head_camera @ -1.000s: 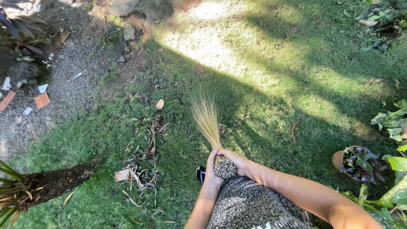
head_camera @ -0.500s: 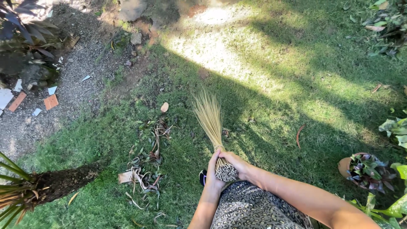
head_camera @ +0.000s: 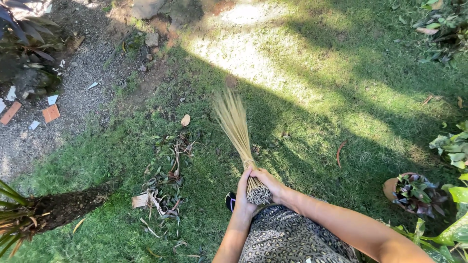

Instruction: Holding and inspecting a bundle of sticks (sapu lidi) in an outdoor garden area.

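A bundle broom of thin tan sticks point(head_camera: 235, 125) points away from me over the grass, its tips fanned out and blurred. My left hand point(head_camera: 245, 191) and my right hand point(head_camera: 271, 184) both wrap around its thick cut end just in front of my patterned skirt. A pile of dry leaves and twigs point(head_camera: 165, 185) lies on the grass to the left of the broom. One loose tan leaf point(head_camera: 185, 120) rests beyond the pile.
A dark tree trunk point(head_camera: 68, 207) lies along the lower left. Gravel with small broken tiles point(head_camera: 50, 113) covers the far left. A potted plant point(head_camera: 414, 192) and leafy shrubs point(head_camera: 453, 146) stand on the right. A shoe tip point(head_camera: 230, 200) shows by the skirt.
The broom head has swung a little to the left and its tips are blurred with motion. Both hands keep their hold on the bundle's end.
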